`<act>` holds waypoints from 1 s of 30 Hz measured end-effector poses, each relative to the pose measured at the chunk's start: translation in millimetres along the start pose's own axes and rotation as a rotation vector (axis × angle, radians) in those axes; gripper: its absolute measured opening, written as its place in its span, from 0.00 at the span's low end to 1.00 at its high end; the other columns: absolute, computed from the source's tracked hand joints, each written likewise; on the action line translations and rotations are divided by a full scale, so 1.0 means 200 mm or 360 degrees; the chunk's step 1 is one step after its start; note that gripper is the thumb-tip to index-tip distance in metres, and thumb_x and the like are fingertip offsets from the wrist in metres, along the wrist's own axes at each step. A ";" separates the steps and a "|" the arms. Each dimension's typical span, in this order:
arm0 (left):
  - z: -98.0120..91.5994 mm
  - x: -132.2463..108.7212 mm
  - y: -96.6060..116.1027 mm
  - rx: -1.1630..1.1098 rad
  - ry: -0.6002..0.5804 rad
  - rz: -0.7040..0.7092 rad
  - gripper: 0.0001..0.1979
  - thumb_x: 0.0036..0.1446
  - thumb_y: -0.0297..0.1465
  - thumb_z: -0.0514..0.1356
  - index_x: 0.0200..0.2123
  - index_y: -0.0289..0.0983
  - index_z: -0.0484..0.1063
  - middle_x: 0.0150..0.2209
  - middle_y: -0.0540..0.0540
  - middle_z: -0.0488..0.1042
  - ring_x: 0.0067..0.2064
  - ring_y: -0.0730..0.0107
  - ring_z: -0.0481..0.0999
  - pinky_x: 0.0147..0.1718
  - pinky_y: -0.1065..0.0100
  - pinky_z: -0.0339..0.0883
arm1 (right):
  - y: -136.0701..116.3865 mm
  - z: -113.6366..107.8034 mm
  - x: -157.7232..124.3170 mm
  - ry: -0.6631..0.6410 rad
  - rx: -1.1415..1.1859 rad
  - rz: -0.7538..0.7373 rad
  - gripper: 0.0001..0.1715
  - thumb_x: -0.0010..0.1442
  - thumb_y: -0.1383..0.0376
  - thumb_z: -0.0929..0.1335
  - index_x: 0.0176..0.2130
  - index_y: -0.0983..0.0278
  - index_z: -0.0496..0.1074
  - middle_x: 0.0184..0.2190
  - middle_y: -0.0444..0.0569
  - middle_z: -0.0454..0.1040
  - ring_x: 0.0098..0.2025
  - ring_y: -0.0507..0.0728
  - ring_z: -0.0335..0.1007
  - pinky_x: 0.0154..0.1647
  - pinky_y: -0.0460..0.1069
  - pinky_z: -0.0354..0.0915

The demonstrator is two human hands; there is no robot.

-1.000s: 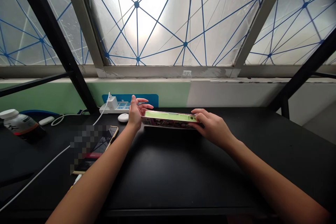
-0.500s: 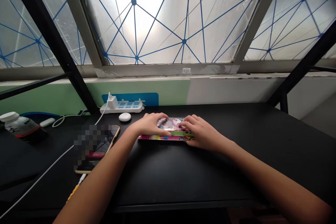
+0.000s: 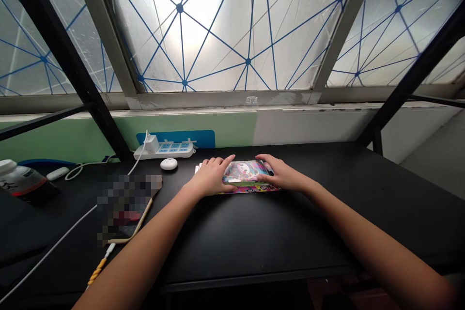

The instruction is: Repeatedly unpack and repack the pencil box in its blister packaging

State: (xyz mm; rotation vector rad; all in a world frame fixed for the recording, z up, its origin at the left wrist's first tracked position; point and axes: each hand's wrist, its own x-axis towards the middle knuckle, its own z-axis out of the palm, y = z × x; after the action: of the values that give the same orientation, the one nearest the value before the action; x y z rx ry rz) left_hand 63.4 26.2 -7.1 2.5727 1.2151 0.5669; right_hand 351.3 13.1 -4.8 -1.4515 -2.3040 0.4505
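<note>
A flat, colourful box with a cartoon print (image 3: 247, 174) lies on the black desk (image 3: 254, 232), picture side up. My left hand (image 3: 210, 178) rests on its left end with fingers stretched over the lid and thumb at the near edge. My right hand (image 3: 281, 174) holds the right end the same way, fingers curved over the top. Both hands press on the box, which sits flat on the desk.
Left of the box lie a phone (image 3: 127, 203) with a charging cable (image 3: 54, 244), a small white round device (image 3: 169, 164) and a white power strip (image 3: 163, 149) by the wall. A white-capped bottle (image 3: 22, 181) lies far left. Black frame bars rise at both sides.
A second ago I held the box tilted on edge, green side toward me, above the desk. It has been turned and laid flat, picture side up, with both hands now on top.
</note>
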 end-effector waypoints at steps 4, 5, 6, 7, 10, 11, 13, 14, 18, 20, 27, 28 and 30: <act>0.01 0.01 0.03 0.0172 0.0125 0.0097 0.49 0.47 0.47 0.70 0.69 0.49 0.54 0.57 0.36 0.68 0.59 0.38 0.64 0.62 0.44 0.46 | 0.02 -0.03 0.00 0.0004 0.0025 0.0069 0.49 0.54 0.40 0.71 0.64 0.62 0.59 0.63 0.60 0.65 0.61 0.68 0.63 0.61 0.62 0.61; 0.01 0.01 0.05 0.0244 0.0156 0.0119 0.48 0.48 0.47 0.69 0.69 0.48 0.53 0.57 0.36 0.68 0.59 0.39 0.64 0.63 0.44 0.44 | 0.02 -0.03 0.00 0.0042 -0.0002 0.0055 0.49 0.53 0.40 0.71 0.63 0.62 0.59 0.62 0.60 0.65 0.61 0.69 0.63 0.61 0.63 0.61; 0.02 0.01 0.06 0.0324 0.0183 0.0135 0.48 0.49 0.47 0.69 0.69 0.48 0.53 0.57 0.36 0.68 0.59 0.41 0.64 0.63 0.43 0.43 | 0.02 -0.04 0.00 0.0090 -0.0035 0.0040 0.49 0.52 0.40 0.72 0.62 0.61 0.60 0.61 0.59 0.66 0.60 0.69 0.64 0.61 0.64 0.60; 0.02 0.01 0.07 0.0404 0.0206 0.0150 0.47 0.50 0.47 0.68 0.69 0.48 0.53 0.58 0.36 0.67 0.60 0.43 0.64 0.64 0.42 0.42 | 0.01 -0.04 0.00 0.0141 -0.0062 0.0021 0.48 0.51 0.40 0.73 0.61 0.61 0.61 0.60 0.59 0.66 0.60 0.69 0.64 0.60 0.64 0.60; 0.02 0.01 0.10 0.0604 0.0269 0.0208 0.44 0.53 0.46 0.67 0.69 0.46 0.53 0.59 0.37 0.66 0.60 0.47 0.63 0.64 0.41 0.41 | 0.00 -0.06 -0.01 0.0284 -0.0081 -0.0015 0.45 0.46 0.41 0.75 0.55 0.60 0.64 0.55 0.57 0.68 0.57 0.69 0.65 0.57 0.64 0.63; 0.02 0.00 0.11 0.0652 0.0291 0.0230 0.44 0.53 0.46 0.67 0.69 0.46 0.54 0.59 0.37 0.66 0.61 0.47 0.63 0.65 0.41 0.41 | 0.00 -0.06 -0.01 0.0322 -0.0073 -0.0011 0.45 0.45 0.41 0.76 0.53 0.59 0.65 0.54 0.57 0.69 0.56 0.69 0.66 0.56 0.63 0.64; 0.03 0.00 0.12 0.0725 0.0335 0.0265 0.43 0.54 0.46 0.67 0.68 0.45 0.54 0.60 0.36 0.65 0.61 0.48 0.62 0.64 0.42 0.42 | 0.00 -0.06 -0.01 0.0382 -0.0059 -0.0001 0.44 0.42 0.42 0.77 0.50 0.59 0.65 0.53 0.56 0.69 0.54 0.68 0.67 0.54 0.62 0.66; 0.03 0.00 0.13 0.0750 0.0355 0.0276 0.43 0.54 0.45 0.67 0.68 0.45 0.54 0.60 0.36 0.64 0.61 0.47 0.62 0.64 0.42 0.43 | 0.01 -0.06 0.00 0.0407 -0.0053 -0.0004 0.43 0.42 0.42 0.78 0.49 0.59 0.65 0.51 0.55 0.70 0.53 0.68 0.68 0.54 0.62 0.67; 0.02 0.00 0.13 0.0746 0.0402 0.0312 0.42 0.55 0.51 0.65 0.68 0.44 0.56 0.60 0.36 0.65 0.61 0.47 0.62 0.63 0.43 0.45 | 0.00 -0.06 0.00 0.0522 -0.0030 -0.0081 0.40 0.40 0.45 0.79 0.46 0.58 0.66 0.47 0.52 0.72 0.49 0.66 0.70 0.51 0.60 0.68; 0.01 0.00 0.13 0.0704 0.0443 0.0311 0.42 0.56 0.55 0.61 0.68 0.43 0.56 0.60 0.36 0.66 0.60 0.47 0.63 0.63 0.43 0.46 | -0.01 -0.06 0.00 0.0573 -0.0088 -0.0157 0.41 0.40 0.46 0.80 0.46 0.59 0.66 0.46 0.52 0.72 0.48 0.66 0.69 0.50 0.60 0.67; -0.08 0.00 0.10 0.0710 0.0772 0.0174 0.32 0.64 0.52 0.54 0.64 0.39 0.61 0.61 0.36 0.68 0.61 0.48 0.65 0.63 0.43 0.44 | -0.11 -0.06 -0.03 0.0784 -0.0445 -0.0407 0.39 0.47 0.50 0.79 0.53 0.59 0.66 0.48 0.54 0.73 0.51 0.67 0.69 0.54 0.62 0.60; -0.09 0.00 0.09 0.0717 0.0788 0.0167 0.33 0.64 0.52 0.55 0.64 0.38 0.62 0.59 0.35 0.70 0.59 0.48 0.66 0.63 0.42 0.43 | -0.11 -0.06 -0.03 0.0808 -0.0473 -0.0444 0.37 0.49 0.52 0.78 0.53 0.59 0.65 0.46 0.53 0.74 0.50 0.66 0.70 0.54 0.62 0.60; -0.10 0.00 0.08 0.0718 0.0731 0.0184 0.33 0.62 0.53 0.57 0.61 0.37 0.64 0.51 0.37 0.75 0.54 0.49 0.72 0.63 0.43 0.45 | -0.12 -0.05 -0.03 0.0801 -0.0533 -0.0534 0.30 0.54 0.55 0.76 0.51 0.59 0.67 0.43 0.51 0.75 0.46 0.64 0.72 0.56 0.61 0.60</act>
State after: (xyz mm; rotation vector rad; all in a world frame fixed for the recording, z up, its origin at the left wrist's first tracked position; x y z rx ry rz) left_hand 65.5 16.2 17.2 3.0070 1.4817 1.0624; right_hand 339.5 -1.8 14.0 -1.1068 -2.1942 -0.3738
